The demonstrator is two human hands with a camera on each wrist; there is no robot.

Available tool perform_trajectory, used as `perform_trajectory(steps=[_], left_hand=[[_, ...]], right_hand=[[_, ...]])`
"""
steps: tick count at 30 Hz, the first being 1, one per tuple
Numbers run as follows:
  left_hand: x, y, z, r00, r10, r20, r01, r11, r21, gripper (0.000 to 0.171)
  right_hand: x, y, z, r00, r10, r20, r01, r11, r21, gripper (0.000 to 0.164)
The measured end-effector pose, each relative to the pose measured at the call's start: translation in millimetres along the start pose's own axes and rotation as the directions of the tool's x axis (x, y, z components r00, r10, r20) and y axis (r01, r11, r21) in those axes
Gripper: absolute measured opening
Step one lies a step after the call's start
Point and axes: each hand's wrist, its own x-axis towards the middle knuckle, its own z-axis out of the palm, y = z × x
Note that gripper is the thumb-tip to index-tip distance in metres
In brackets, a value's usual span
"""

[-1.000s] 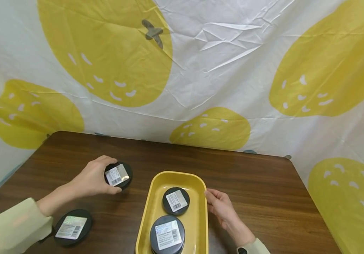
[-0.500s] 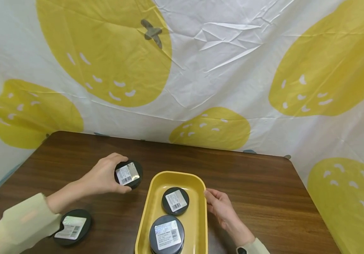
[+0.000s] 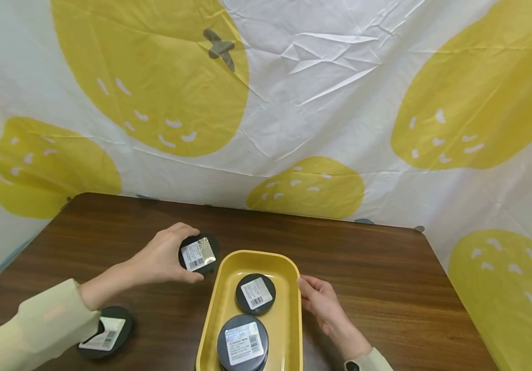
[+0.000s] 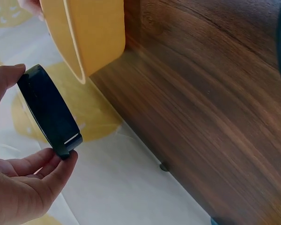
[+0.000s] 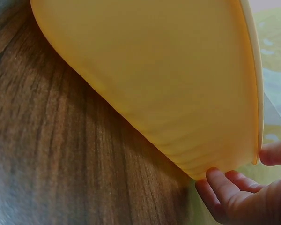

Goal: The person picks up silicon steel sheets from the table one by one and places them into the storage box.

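Observation:
My left hand (image 3: 166, 260) grips a flat round black case (image 3: 197, 253) by its edges, thumb on one side and fingers on the other. A white label with a shiny silver patch covers its top. It is held up just left of a yellow tray (image 3: 288, 324); in the left wrist view the case (image 4: 48, 110) appears edge-on. Two labelled black cases show inside the tray: a smaller one (image 3: 255, 293) towards the far end and a larger one (image 3: 242, 342) nearer, with another edge under it. My right hand (image 3: 325, 306) holds the tray's right rim between thumb and fingers.
Another labelled black case (image 3: 122, 337) lies on the brown wooden table (image 3: 386, 299) at the front left, partly hidden by my left sleeve (image 3: 52, 319). Behind the table hangs a white cloth (image 3: 321, 129) with yellow fruit prints.
My left hand has carried the black case to the right, up to the tray's left side. The sleeve now covers more of the case on the table. My right hand stays on the rim.

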Motion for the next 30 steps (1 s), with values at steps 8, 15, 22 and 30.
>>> perform_trajectory(steps=[8, 15, 22, 30], left_hand=[[5.3, 4.8, 6.7, 1.000, 0.026, 0.001, -0.026, 1.000, -0.013, 0.076], [12.7, 11.9, 9.2, 0.999, 0.053, 0.007, -0.053, 0.998, -0.030, 0.076], [19.0, 18.7, 11.9, 0.996, 0.081, 0.025, -0.080, 0.996, -0.046, 0.075], [22.2, 24.4, 14.1, 0.995, 0.096, 0.041, -0.093, 0.994, -0.054, 0.075]], right_hand=[[-1.2, 0.3, -0.4, 1.000, -0.001, 0.011, 0.001, 1.000, -0.011, 0.037], [-1.2, -0.2, -0.3, 1.000, 0.001, 0.008, -0.001, 1.000, -0.002, 0.036], [-0.3, 1.2, -0.8, 1.000, -0.002, -0.001, 0.002, 1.000, 0.008, 0.035], [-0.5, 2.0, 0.6, 1.000, -0.020, -0.006, 0.020, 0.999, -0.026, 0.036]])
